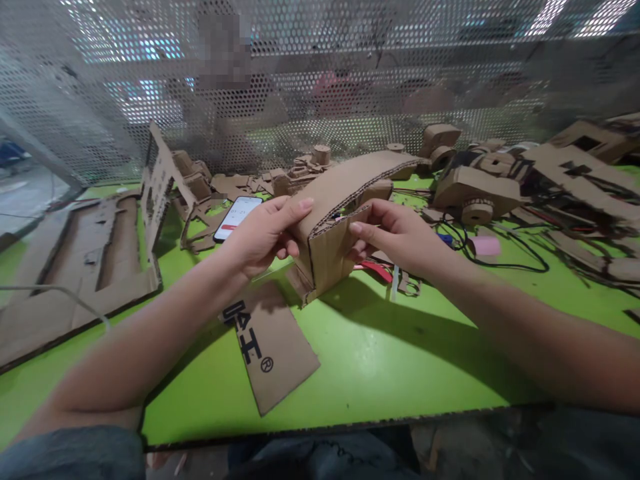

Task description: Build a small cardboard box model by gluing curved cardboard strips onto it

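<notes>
A folded cardboard piece [327, 257] with a long curved top panel is held above the green table, tilted toward me. My left hand [267, 233] grips its left side, thumb on the top panel and fingers beneath. My right hand [387, 230] pinches the edge of the front wall near the gap under the curved panel. Inside that gap, the contents are too dark to make out. Below lies a flat cardboard sheet [277, 360] with black printed characters, partly behind the held piece.
A phone [239, 219] lies left of my hands. Cut cardboard sheets [135, 280] rest at the left. Red-handled tool [376, 270], black cable [525, 261] and pink roll [486, 246] are at the right. Cardboard models [477, 190] and scraps line the perforated metal screen [320, 73].
</notes>
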### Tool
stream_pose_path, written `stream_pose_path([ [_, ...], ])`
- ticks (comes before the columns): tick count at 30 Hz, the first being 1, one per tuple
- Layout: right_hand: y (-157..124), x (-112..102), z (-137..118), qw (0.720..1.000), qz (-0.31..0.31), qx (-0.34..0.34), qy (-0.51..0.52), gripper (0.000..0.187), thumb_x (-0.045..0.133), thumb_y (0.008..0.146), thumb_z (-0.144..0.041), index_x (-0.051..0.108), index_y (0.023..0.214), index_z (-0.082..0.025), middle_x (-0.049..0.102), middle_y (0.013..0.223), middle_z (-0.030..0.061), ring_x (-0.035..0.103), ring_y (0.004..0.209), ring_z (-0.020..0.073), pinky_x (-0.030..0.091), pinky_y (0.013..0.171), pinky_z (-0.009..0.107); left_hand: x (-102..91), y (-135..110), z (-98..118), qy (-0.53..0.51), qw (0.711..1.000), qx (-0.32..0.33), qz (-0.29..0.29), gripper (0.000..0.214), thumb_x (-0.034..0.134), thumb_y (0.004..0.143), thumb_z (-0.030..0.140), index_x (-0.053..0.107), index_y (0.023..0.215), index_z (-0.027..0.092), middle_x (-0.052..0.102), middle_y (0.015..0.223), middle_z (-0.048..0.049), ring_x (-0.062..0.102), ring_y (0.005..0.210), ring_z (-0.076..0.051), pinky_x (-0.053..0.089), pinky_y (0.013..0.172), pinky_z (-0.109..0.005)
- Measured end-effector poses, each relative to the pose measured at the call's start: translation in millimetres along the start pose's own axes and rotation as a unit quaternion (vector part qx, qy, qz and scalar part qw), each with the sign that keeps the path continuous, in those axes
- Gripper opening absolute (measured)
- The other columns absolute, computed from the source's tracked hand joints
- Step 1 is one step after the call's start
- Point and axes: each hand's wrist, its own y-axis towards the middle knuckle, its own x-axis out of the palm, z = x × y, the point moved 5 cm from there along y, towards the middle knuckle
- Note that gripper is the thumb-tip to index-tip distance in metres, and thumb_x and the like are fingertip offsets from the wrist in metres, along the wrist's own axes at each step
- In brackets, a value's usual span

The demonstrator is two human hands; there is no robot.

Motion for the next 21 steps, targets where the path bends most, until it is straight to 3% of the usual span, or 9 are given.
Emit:
stream_pose_path([
  [3,-0.2,0.3,-1.0,1.000,0.001,-0.003,-0.001,0.023,0.087,0.086,-0.037,0.067,0.085,-0.025,0.072,0.071,-0.0004,0.072,0.062,0.0186,0.063,0.059,0.034,-1.0,0.3,-0.9,0.008,1.000,0.015,0.005,0.034,0.086,0.088,0.036,0.059,0.079,0.017,0.065,0.058,0.0054,0.051,0.031,-0.003,0.031,0.028,-0.010],
  [7,-0.8,0.9,-1.7,1.000,-0.001,-0.003,-0.002,0.019,0.084,0.088,-0.033,0.067,0.084,-0.024,0.072,0.069,-0.0009,0.072,0.062,0.0182,0.063,0.059,0.033,-0.4,-1.6,-0.2,0.026,0.999,0.018,0.016,0.031,0.078,0.093,0.033,0.058,0.076,0.017,0.059,0.053,0.0065,0.047,0.030,-0.003,0.031,0.029,-0.011],
  [14,-1.7,0.2,-0.2,1.000,-0.002,-0.005,-0.012,0.028,0.088,0.085,-0.043,0.067,0.085,-0.025,0.073,0.071,-0.0003,0.073,0.064,0.0203,0.065,0.061,0.036,2.6,-5.4,3.8,0.051,0.998,0.038,0.014,0.041,0.082,0.091,0.035,0.052,0.069,0.018,0.053,0.052,0.0080,0.037,0.029,0.000,0.025,0.030,-0.011],
  [21,-3.1,4.1,-3.6,1.000,-0.001,-0.017,0.007,0.031,0.091,0.082,-0.045,0.068,0.083,-0.024,0.071,0.071,-0.0005,0.071,0.063,0.0185,0.064,0.060,0.033,4.4,-6.5,6.3,0.062,0.998,0.020,0.020,0.037,0.075,0.092,0.026,0.050,0.065,0.019,0.047,0.048,0.0089,0.033,0.029,0.000,0.027,0.029,-0.011],
])
